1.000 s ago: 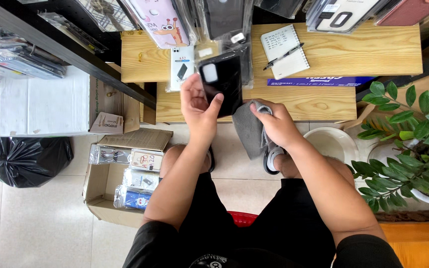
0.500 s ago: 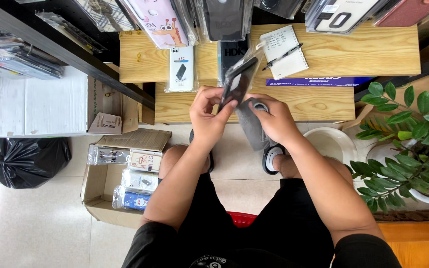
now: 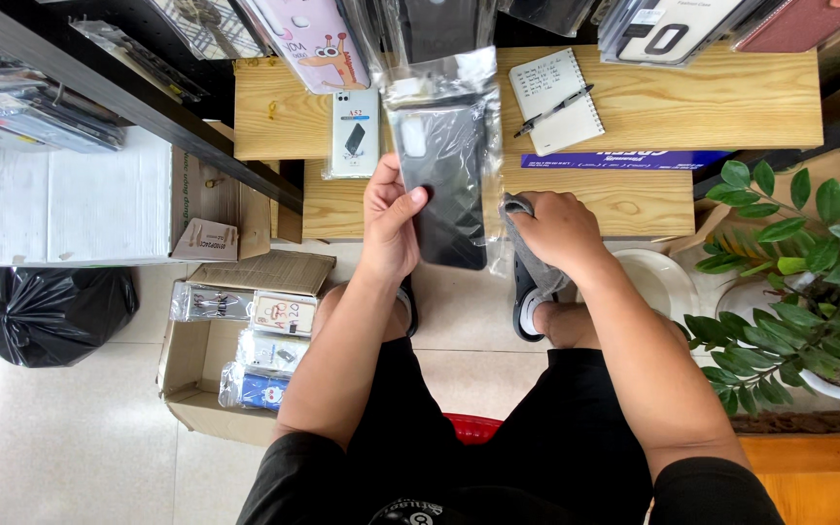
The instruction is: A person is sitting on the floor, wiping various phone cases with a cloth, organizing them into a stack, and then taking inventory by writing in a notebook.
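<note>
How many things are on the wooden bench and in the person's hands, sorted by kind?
Phone cases in clear sleeves: 2, a dark one in the left hand, a white one on the bench
Grey cloths: 1, in the right hand
Notepads: 1
Pens: 1
Total: 5

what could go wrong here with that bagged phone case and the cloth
The left hand pinches the bagged dark phone case by one edge only, so the slick plastic bag might slip from that grip. The right hand holds a grey cloth close beside it; the cloth could snag the bag.
</note>
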